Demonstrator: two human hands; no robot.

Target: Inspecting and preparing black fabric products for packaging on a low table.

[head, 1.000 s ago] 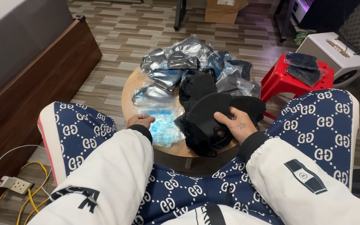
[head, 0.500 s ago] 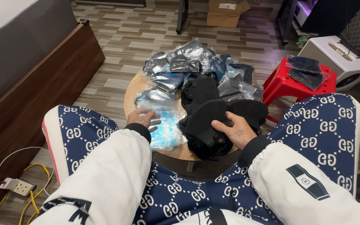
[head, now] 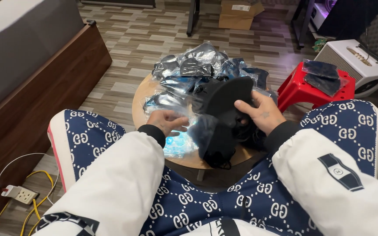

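Two bare hands work over a small round wooden surface (head: 150,89) set between the person's knees. At about nine o'clock of that surface, the left hand (head: 168,123) lies palm up, fingers (head: 181,120) loosely spread and holding nothing, resting on a clear plastic bag with pale blue contents (head: 176,143). Just to its right, near the centre, a black fabric garment (head: 218,119) is lifted and draped toward six o'clock. The right hand (head: 262,112), at three o'clock, has its fingers (head: 244,105) closed on the upper edge of that dark cloth. Toward twelve o'clock a heap of clear-bagged dark items (head: 197,70) fills the far side of the surface, so by the look of it most pieces remain sealed, with one out and in hand. Farther right, at two o'clock, a red plastic stool (head: 299,91) carries flat bagged dark pieces (head: 321,75).
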